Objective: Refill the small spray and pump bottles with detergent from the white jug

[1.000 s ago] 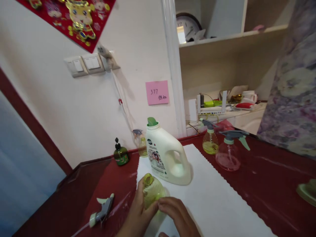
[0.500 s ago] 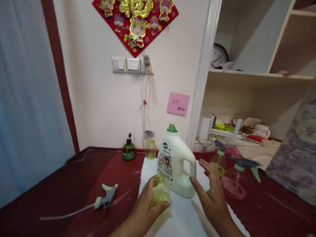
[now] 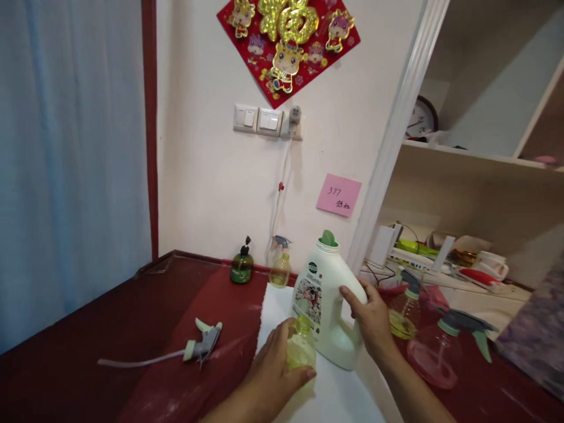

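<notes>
My left hand (image 3: 278,365) is wrapped round a small clear yellow spray bottle (image 3: 302,348), which has an open neck and no sprayer on top. Just behind it stands a large pale green detergent jug (image 3: 324,296), its mouth uncapped and a green spout showing inside. The fingers of my right hand (image 3: 371,312) are closed round the jug's handle; part of them is hidden behind it. To the left, a grey and green trigger sprayer (image 3: 206,342) with a long dip tube lies on the red tabletop (image 3: 176,317).
A white sheet (image 3: 339,396) lies under the jug. Behind stand a green pump bottle (image 3: 242,265) and a yellow spray bottle (image 3: 279,270). On the right are another yellowish spray bottle (image 3: 403,314) and a pink spray bottle (image 3: 434,355), near the shelf unit (image 3: 467,205).
My right hand has gone from open beside the jug to closed on its handle. The jug now leans slightly. The view has turned left and tilted; my left hand keeps the yellow bottle.
</notes>
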`<action>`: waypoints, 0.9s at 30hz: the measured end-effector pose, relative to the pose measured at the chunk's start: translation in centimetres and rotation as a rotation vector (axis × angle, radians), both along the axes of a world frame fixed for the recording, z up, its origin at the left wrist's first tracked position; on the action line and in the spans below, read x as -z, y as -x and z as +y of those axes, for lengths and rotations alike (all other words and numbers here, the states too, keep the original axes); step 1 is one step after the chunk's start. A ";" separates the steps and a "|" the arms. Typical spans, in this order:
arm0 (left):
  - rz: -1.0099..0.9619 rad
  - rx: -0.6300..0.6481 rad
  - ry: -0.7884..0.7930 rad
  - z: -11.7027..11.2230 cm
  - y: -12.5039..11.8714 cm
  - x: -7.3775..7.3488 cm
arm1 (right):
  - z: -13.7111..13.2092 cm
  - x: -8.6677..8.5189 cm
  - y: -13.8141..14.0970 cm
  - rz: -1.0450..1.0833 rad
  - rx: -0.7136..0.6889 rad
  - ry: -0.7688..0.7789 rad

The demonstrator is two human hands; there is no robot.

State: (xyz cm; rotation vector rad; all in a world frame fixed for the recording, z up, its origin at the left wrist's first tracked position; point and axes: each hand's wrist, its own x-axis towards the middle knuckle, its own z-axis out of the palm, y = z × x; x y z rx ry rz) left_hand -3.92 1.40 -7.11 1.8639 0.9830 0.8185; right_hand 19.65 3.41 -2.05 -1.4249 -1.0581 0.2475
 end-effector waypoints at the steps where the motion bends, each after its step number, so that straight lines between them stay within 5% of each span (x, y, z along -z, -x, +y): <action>1: 0.003 0.001 -0.001 -0.1 0.0 -0.1 | 0.0 0.0 0.2 0.005 0.025 -0.009; 10: 0.037 -0.004 -0.018 -0.2 0.1 -0.3 | -4.9 -3.6 -0.4 -0.057 0.125 0.036; 16: 0.049 -0.012 -0.042 0.0 0.0 -0.3 | -10.7 -7.6 -2.0 -0.366 0.130 0.142; 27: 0.039 0.010 -0.107 0.0 0.1 0.2 | -16.1 -10.6 -1.0 -0.917 -0.115 0.202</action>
